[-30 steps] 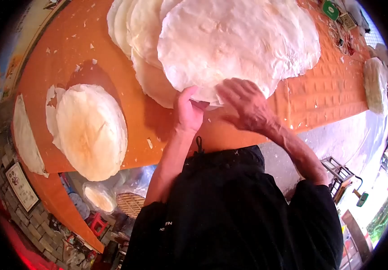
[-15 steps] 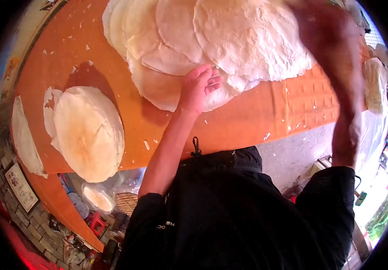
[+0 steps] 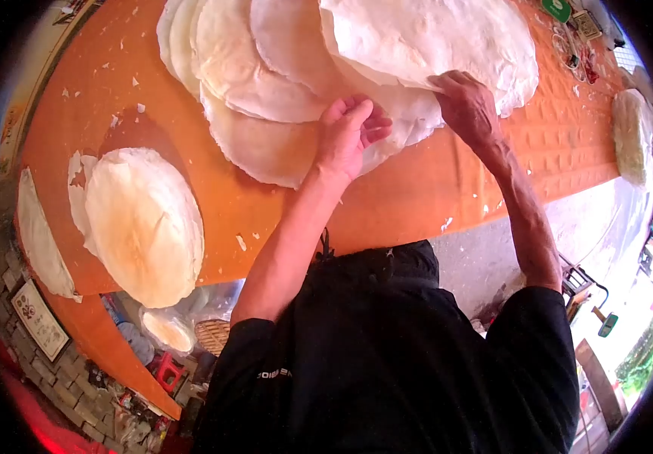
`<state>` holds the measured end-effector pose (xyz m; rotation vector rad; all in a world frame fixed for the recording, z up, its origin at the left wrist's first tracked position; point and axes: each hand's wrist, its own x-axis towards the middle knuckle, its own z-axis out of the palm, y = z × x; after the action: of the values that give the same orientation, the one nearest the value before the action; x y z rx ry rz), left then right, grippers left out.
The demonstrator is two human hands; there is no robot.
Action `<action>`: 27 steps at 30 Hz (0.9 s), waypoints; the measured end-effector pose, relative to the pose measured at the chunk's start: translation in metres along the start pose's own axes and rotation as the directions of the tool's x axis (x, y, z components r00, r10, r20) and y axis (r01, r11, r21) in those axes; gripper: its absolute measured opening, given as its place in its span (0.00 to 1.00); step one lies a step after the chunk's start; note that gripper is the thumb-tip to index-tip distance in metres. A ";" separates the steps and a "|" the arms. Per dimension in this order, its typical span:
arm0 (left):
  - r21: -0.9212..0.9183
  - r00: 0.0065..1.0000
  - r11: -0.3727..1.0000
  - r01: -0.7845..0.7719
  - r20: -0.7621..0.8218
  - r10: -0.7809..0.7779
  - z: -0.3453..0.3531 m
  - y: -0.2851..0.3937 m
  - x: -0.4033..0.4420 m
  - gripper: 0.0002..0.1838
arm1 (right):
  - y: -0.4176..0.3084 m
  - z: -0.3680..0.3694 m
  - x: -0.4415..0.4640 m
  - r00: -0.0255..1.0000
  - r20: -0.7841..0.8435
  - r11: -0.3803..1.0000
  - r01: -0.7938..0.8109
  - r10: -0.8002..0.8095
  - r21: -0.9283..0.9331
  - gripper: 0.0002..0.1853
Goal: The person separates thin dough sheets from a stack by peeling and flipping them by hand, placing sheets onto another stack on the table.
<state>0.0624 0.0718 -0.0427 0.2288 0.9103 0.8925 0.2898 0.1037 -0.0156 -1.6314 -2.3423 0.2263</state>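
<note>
Large, thin, round flatbreads [image 3: 254,147] lie fanned out and overlapping on the orange table at the top of the head view. My right hand [image 3: 464,104] pinches the near edge of the uppermost flatbread [image 3: 429,38], and that edge is lifted a little off the sheets below. Over the near part of the fan is my left hand [image 3: 351,140], palm turned inward. Its fingers are loosely curled and apart, with nothing seen in them. Whether it touches the sheet beneath is unclear.
A separate stack of flatbreads [image 3: 141,227] lies on the orange table [image 3: 410,200] at left, beside a folded pale piece [image 3: 43,238]. A plastic-wrapped bundle [image 3: 633,136] is at the right end. A red stool [image 3: 167,371] stands below.
My right hand, blurred at the upper right before, has come down to the top flatbread's near edge and grips it. That sheet's left side has lifted. My left hand moved slightly right.
</note>
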 end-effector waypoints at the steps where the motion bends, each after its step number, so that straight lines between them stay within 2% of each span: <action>1: 0.054 0.997 0.997 -0.061 -0.038 0.063 0.005 -0.002 -0.001 0.09 | 0.003 0.001 -0.001 1.000 0.015 1.000 0.011 -0.011 0.013 0.09; 2: 0.110 0.989 0.986 -0.125 -0.067 0.133 0.012 -0.002 -0.001 0.09 | 0.002 0.001 -0.004 1.000 0.014 1.000 0.008 -0.008 0.012 0.09; 4: 0.133 0.991 0.985 -0.114 -0.061 0.123 0.020 0.000 -0.008 0.09 | -0.004 0.002 -0.010 0.996 -0.073 0.998 0.048 -0.046 0.032 0.11; 6: 0.156 0.992 0.982 -0.103 -0.059 0.114 0.022 0.002 -0.009 0.08 | -0.011 0.004 -0.018 0.997 -0.066 0.998 0.040 -0.036 0.056 0.13; 8: 0.058 0.999 0.998 -0.040 0.010 0.040 0.021 0.002 -0.010 0.09 | -0.019 0.007 -0.022 0.993 -0.111 0.998 0.041 -0.035 0.046 0.15; 9: 0.056 0.999 0.998 -0.039 0.007 0.039 0.021 0.002 -0.010 0.09 | -0.019 0.011 -0.027 0.993 -0.093 0.997 0.070 -0.066 0.035 0.20; 10: 0.015 0.999 0.999 -0.037 0.038 0.036 0.022 0.003 -0.009 0.10 | -0.023 0.010 -0.030 0.993 -0.093 0.997 0.073 -0.070 0.035 0.20; 13: -0.031 0.993 0.997 -0.068 0.094 0.070 0.032 0.008 -0.006 0.11 | -0.027 0.011 -0.032 0.995 -0.100 0.999 0.031 -0.028 0.024 0.29; 14: -0.031 0.989 0.996 -0.081 0.121 0.084 0.033 0.009 -0.006 0.11 | -0.016 0.020 -0.030 0.988 -0.155 1.000 0.015 -0.016 -0.009 0.24; 16: 0.002 0.986 0.995 -0.102 0.133 0.100 0.033 0.010 -0.008 0.13 | 0.010 0.015 -0.020 0.998 -0.057 0.999 -0.028 0.026 -0.029 0.18; 17: 0.035 0.992 0.996 -0.087 0.091 0.084 0.028 0.010 -0.010 0.14 | 0.008 -0.001 -0.007 0.990 -0.135 0.999 -0.032 0.036 0.030 0.13; 18: 0.068 0.996 0.995 -0.071 0.052 0.068 0.024 0.010 -0.012 0.14 | 0.019 -0.014 0.004 0.994 -0.108 0.998 -0.020 0.012 -0.065 0.11; 19: 0.129 0.999 0.991 -0.042 -0.012 0.044 0.016 0.011 -0.017 0.14 | 0.041 -0.031 0.023 0.996 0.062 0.857 0.086 -0.063 -0.507 0.05; 20: 0.130 0.999 0.991 -0.041 -0.008 0.042 0.007 0.011 -0.020 0.14 | 0.062 -0.059 0.037 0.975 -0.015 0.729 0.157 -0.224 -0.667 0.09; 21: 0.206 0.993 0.978 -0.031 -0.103 0.054 -0.003 0.011 -0.025 0.14 | 0.040 -0.099 0.049 0.992 -0.125 0.836 -0.074 0.007 -0.544 0.12; 22: 0.279 0.978 0.960 -0.016 -0.196 0.073 -0.012 0.011 -0.028 0.14 | 0.019 -0.138 0.061 0.945 -0.228 0.865 -0.311 0.237 -0.393 0.17; 23: 0.278 0.978 0.960 -0.018 -0.196 0.075 -0.020 0.012 -0.029 0.14 | 0.007 -0.155 0.060 0.895 -0.440 0.909 -0.125 -0.070 -0.398 0.17; 24: 0.235 0.976 0.971 -0.033 -0.203 0.083 -0.027 0.013 -0.029 0.14 | -0.015 -0.158 0.056 0.895 -0.440 0.909 -0.123 -0.073 -0.399 0.17; 26: 0.182 0.972 0.982 -0.054 -0.214 0.093 -0.027 0.015 -0.028 0.14 | -0.057 -0.156 0.057 0.940 -0.324 0.850 -0.258 0.110 -0.460 0.11; 27: 0.131 0.977 0.989 -0.072 -0.188 0.096 -0.023 0.018 -0.027 0.13 | -0.050 -0.137 0.059 0.959 -0.276 0.912 -0.053 -0.068 -0.406 0.08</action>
<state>0.0271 0.0588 -0.0318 0.2927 1.1464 0.9493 0.2686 0.1377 0.1363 -1.6911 -2.2693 -0.5092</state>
